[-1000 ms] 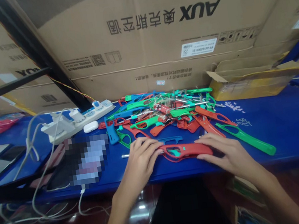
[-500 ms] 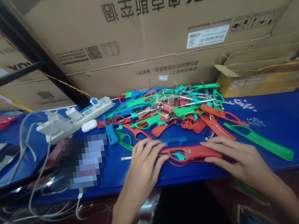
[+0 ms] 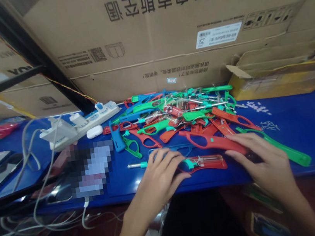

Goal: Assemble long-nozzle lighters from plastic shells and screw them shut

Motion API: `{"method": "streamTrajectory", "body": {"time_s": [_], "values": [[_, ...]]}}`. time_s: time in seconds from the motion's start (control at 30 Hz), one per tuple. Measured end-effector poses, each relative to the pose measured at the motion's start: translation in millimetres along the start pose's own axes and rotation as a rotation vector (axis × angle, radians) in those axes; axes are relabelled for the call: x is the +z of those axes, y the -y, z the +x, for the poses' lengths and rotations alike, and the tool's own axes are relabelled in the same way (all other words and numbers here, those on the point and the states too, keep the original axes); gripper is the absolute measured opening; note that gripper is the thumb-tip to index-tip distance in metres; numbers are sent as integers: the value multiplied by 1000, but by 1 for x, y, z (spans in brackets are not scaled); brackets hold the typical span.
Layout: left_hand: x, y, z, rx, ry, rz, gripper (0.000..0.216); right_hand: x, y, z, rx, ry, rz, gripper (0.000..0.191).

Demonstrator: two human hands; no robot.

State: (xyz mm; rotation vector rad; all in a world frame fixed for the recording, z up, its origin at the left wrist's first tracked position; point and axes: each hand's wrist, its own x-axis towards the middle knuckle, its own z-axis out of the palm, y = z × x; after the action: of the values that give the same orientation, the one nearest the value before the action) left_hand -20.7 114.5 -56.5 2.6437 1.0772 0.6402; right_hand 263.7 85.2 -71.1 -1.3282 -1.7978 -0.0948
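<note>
A red long-nosed gas lighter [image 3: 215, 162] lies opened near the table's front edge, its clear tank and teal inner parts showing and its metal nozzle [image 3: 134, 165] pointing left. My left hand [image 3: 161, 174] is closed over its trigger end, hiding the middle. Gripped by the butt in my right hand [image 3: 265, 159] is the other red shell half [image 3: 213, 141], tilted above and apart from the opened lighter. Just behind my left fingers lies a blue shell half [image 3: 186, 151]. A green shell half [image 3: 289, 150] rests beyond my right hand.
Behind my hands spreads a heap of red, green and blue lighter parts [image 3: 171, 112]. At left are a power strip [image 3: 85, 128], an earbud case [image 3: 94, 132], and a phone [image 3: 97, 169] on a cable. A small carton [image 3: 281, 81] and tiny white pieces [image 3: 257, 108] sit at right.
The red shell half has come off the lighter and risen back and right in my right hand, exposing the tank and inner parts. My left hand has stayed on the lighter, shifting slightly right.
</note>
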Motion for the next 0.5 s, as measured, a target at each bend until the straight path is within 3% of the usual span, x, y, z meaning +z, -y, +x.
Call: {"method": "streamTrajectory", "body": {"time_s": [0.23,0.5], "values": [[-1,0,0,-74,1,-56,43,1,2,1,-5,1,-14,25],[-1,-1,-2,-48,-13,-49,31,3,2,1,-6,-11,-46,25]]}}
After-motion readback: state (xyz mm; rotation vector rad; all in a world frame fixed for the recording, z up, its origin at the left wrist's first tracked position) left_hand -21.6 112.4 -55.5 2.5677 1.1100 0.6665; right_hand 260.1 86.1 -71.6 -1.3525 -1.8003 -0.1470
